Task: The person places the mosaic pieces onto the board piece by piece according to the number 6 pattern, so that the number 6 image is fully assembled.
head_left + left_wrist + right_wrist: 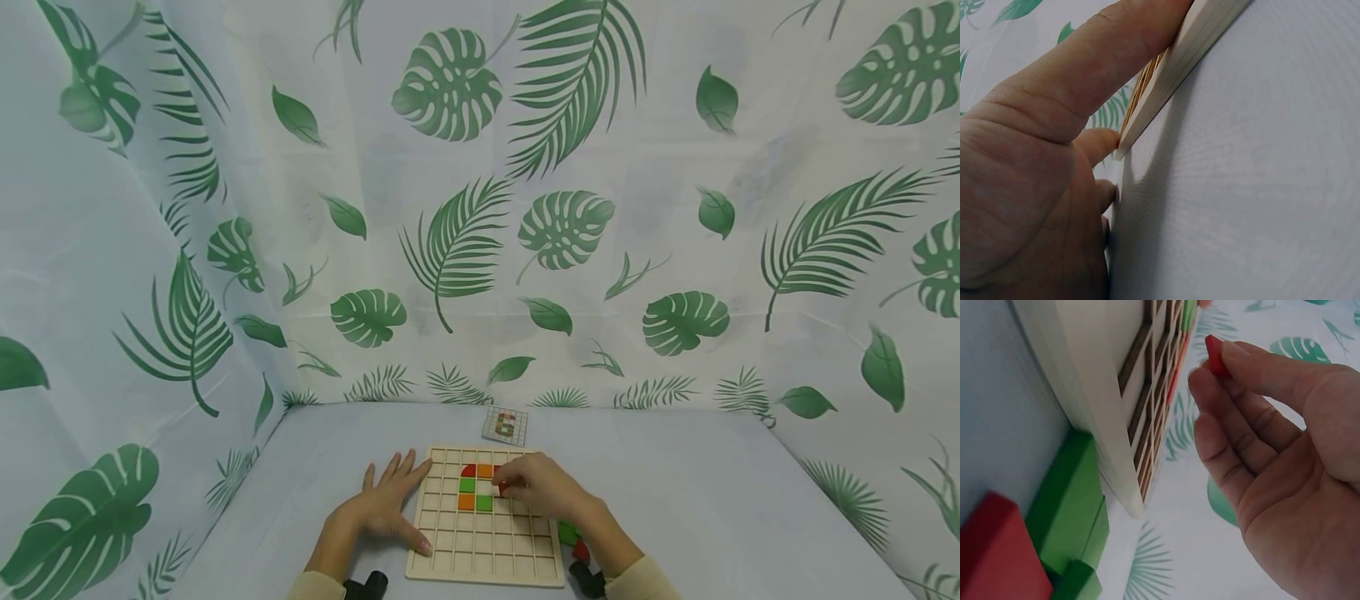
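A wooden grid board point(480, 567) lies on the table. Red, orange and green tiles sit in several of its upper squares, among them a green tile point(484, 503) and an orange tile point(467, 502). My left hand point(382, 504) is spread at the board's left edge, thumb and a fingertip touching its rim; in the left wrist view the thumb point(1085, 69) lies along that rim. Over the right part of the tile pattern, my right hand point(551, 487) pinches a small red tile point(1216, 356) between thumb and fingers. Its other fingers curl loosely beneath.
Loose green tiles point(1072, 500) and a red tile point(1004, 550) lie on the table beside the board's right edge. Behind the board is a small pattern card point(505, 425) showing a coloured grid. A leaf-print curtain point(480, 250) hangs behind the table.
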